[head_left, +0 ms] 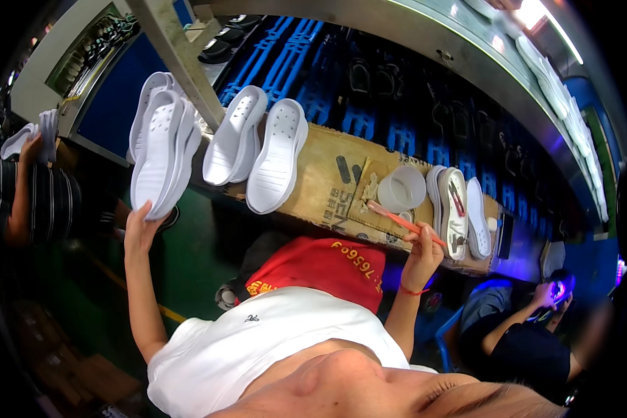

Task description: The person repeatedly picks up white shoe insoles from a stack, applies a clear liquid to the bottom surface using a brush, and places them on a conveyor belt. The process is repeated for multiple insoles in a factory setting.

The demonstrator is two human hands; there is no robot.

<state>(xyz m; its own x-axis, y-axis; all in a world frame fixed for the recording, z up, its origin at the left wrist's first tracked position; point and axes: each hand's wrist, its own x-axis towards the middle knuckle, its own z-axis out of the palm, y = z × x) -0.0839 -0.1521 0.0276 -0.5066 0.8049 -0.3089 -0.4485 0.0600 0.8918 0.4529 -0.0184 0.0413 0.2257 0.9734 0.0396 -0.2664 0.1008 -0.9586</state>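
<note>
White shoe soles (161,150), a stacked pair, are gripped at the lower end by the left hand (141,226) and held upright, left of the desk (327,188). An orange-handled brush (404,223) is pinched in the closed right hand (425,254), bristle end lying near a white cup (402,188) on the cardboard-covered desk. Two more white soles (258,150) are leaned against the desk edge. Further soles (456,209) are laid right of the cup.
</note>
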